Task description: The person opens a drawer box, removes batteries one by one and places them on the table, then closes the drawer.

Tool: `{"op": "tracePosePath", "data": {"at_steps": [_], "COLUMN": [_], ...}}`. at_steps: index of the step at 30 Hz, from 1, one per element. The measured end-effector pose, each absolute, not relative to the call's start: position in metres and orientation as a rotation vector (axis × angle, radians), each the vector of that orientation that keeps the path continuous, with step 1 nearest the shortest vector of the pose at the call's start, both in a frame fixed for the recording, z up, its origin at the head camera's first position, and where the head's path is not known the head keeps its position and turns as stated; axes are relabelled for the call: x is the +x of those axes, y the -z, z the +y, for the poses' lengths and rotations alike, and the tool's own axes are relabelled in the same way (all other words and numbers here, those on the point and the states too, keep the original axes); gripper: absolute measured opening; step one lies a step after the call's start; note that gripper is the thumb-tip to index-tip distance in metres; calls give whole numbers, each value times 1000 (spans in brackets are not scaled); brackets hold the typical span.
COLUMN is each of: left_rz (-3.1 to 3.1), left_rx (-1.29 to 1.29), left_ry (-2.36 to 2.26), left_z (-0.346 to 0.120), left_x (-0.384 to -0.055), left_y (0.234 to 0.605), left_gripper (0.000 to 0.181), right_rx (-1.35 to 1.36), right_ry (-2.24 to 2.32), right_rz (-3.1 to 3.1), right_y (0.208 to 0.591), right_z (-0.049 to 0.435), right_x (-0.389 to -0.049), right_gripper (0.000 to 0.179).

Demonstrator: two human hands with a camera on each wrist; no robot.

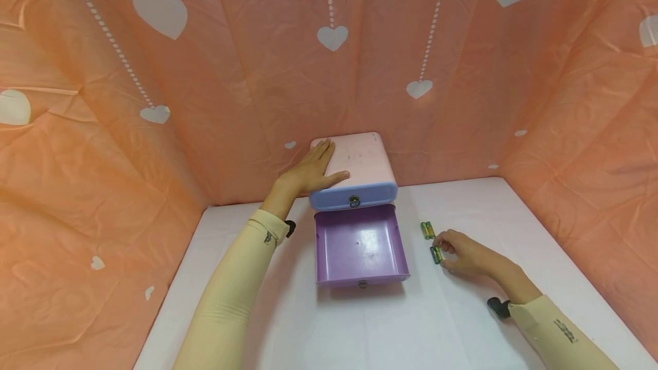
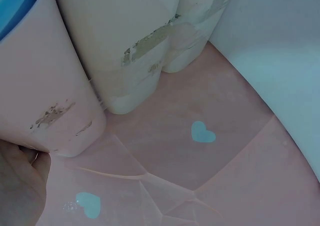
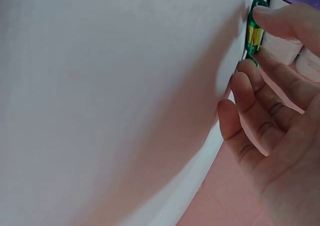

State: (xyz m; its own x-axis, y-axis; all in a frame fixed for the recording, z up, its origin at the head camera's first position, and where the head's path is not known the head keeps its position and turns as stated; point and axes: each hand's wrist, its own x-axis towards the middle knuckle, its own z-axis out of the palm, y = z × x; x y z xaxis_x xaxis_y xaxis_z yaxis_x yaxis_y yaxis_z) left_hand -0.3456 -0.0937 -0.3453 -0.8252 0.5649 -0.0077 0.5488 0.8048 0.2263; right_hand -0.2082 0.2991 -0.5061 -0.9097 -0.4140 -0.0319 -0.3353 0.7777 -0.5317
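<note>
My left hand (image 1: pixel 311 171) rests with spread fingers on the pale pink top of a small drawer unit (image 1: pixel 360 156). Its upper drawer (image 1: pixel 377 193) has a blue front and is closed; below it, the purple drawer (image 1: pixel 334 270) is pulled out with nothing inside. To the right, my right hand (image 1: pixel 465 253) pinches a pair of green and yellow batteries (image 1: pixel 436 254) at the table, thumb at one end and index finger at the other. The right wrist view shows a battery (image 3: pixel 255 33) between thumb and index finger. A second battery pair (image 1: pixel 428 230) lies just behind.
A white cloth covers the table (image 1: pixel 360 336). Orange curtains (image 1: pixel 257 73) with white hearts enclose the back and both sides, the back one close behind the drawer unit. The left wrist view shows scuffed marks on the unit's side (image 2: pixel 55 116).
</note>
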Motion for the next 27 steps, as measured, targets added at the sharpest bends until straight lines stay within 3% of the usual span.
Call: {"op": "tracePosePath", "data": {"at_steps": [27], "left_rz": [2899], "left_rx": [903], "left_ry": [-351], "left_z": [-94], "left_x": [-347], "left_y": [345], "left_gripper": [104], "right_rx": [-534], "right_ry": [847], "right_rz": [2782], "right_y": [500], "right_z": [299], "right_x": [-206], "right_gripper": [45]}}
